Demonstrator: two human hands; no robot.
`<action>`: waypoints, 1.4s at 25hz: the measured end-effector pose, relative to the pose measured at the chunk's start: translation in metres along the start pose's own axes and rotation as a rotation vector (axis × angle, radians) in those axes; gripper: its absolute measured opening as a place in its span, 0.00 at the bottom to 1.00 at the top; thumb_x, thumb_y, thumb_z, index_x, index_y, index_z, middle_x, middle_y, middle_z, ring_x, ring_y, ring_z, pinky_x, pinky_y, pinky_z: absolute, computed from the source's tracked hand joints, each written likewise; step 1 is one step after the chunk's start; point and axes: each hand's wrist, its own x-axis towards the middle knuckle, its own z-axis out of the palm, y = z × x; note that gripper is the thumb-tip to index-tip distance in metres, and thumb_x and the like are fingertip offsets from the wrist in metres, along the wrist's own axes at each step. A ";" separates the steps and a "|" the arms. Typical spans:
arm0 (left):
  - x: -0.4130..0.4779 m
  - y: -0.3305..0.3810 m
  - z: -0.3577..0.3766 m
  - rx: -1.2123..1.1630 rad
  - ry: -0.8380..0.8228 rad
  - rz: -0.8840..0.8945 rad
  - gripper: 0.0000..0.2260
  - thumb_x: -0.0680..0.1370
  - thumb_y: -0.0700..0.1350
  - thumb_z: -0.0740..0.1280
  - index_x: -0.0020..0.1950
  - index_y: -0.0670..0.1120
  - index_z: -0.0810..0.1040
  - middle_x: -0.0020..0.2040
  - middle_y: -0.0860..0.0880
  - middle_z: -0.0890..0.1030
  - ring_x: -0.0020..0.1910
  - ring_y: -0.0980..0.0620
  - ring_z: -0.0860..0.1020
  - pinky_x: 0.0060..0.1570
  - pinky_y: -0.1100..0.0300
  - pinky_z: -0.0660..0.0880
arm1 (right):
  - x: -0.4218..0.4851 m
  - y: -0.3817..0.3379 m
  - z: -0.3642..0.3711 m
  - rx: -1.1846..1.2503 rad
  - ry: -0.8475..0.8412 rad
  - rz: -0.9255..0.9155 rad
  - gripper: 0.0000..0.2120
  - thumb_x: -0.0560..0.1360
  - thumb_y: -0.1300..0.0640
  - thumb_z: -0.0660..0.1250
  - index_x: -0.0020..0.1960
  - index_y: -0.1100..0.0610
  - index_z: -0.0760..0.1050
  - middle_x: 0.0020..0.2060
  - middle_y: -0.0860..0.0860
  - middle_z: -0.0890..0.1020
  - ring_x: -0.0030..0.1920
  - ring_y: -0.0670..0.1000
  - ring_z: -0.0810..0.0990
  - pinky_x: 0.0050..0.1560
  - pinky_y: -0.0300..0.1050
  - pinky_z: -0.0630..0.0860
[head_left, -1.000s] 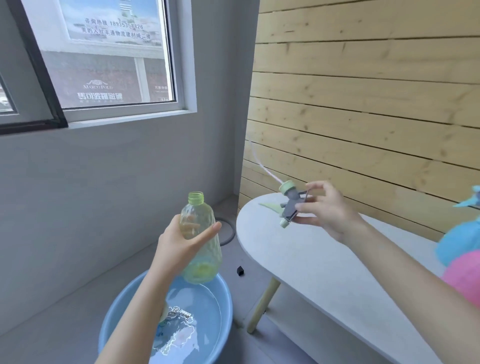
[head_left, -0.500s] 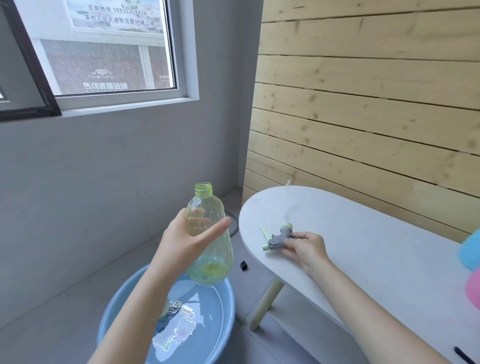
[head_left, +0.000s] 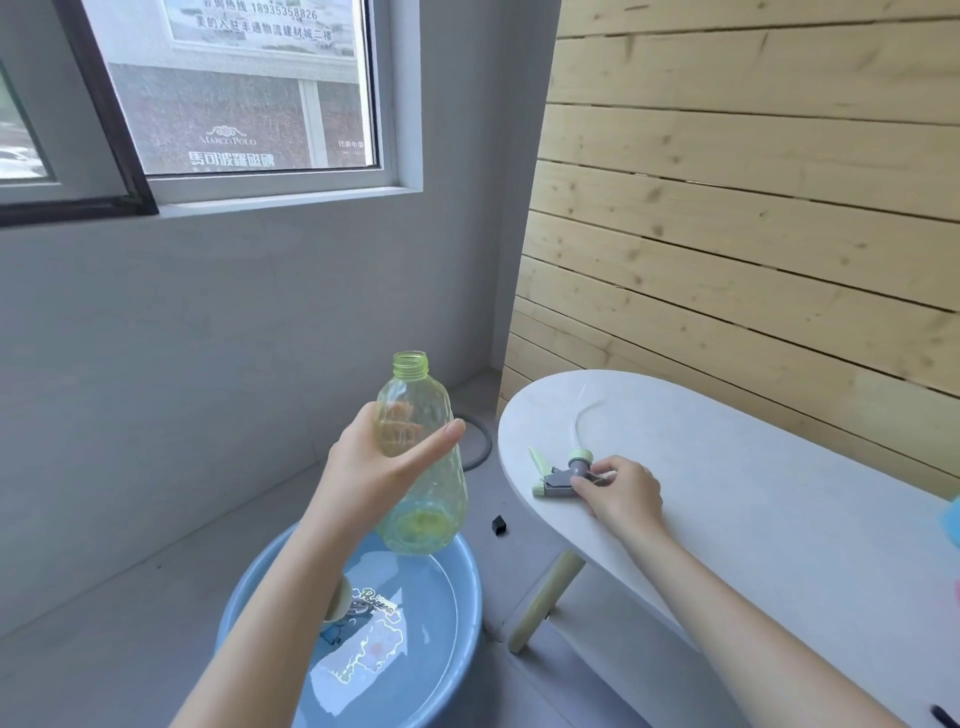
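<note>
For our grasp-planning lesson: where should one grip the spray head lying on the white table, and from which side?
Grip the grey neck under the green collar, coming from above on its right, where the right hand pinches it. The spray head lies on its side, trigger and nozzle pointing left and the tube trailing away, so the neck is its stoutest part.

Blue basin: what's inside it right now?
Water over a cartoon print, plus a beige object half hidden by the left forearm; what it is cannot be told.

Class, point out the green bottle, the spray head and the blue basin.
green bottle (head_left: 436, 499), head view, lower body
spray head (head_left: 561, 475), head view, grey body
blue basin (head_left: 466, 587), head view, right wall
</note>
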 end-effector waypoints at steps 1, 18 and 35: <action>0.000 0.000 -0.003 -0.005 0.007 -0.002 0.32 0.55 0.71 0.72 0.52 0.54 0.77 0.47 0.56 0.83 0.49 0.57 0.81 0.51 0.52 0.79 | -0.002 -0.001 -0.003 -0.028 0.014 -0.011 0.13 0.71 0.53 0.72 0.53 0.57 0.77 0.53 0.55 0.79 0.57 0.54 0.76 0.52 0.44 0.70; -0.021 0.005 -0.060 -0.342 0.091 -0.082 0.47 0.56 0.79 0.65 0.59 0.43 0.77 0.52 0.45 0.82 0.51 0.48 0.82 0.45 0.56 0.78 | -0.172 -0.186 -0.020 -0.199 -0.409 -0.832 0.20 0.76 0.50 0.66 0.67 0.48 0.69 0.57 0.47 0.75 0.58 0.46 0.74 0.55 0.38 0.72; -0.060 0.004 -0.134 -0.515 0.145 -0.056 0.10 0.80 0.54 0.62 0.57 0.53 0.77 0.53 0.55 0.81 0.52 0.57 0.79 0.54 0.53 0.75 | -0.186 -0.221 0.015 -0.237 -0.402 -0.891 0.40 0.68 0.47 0.75 0.73 0.47 0.57 0.63 0.44 0.73 0.63 0.44 0.71 0.56 0.35 0.66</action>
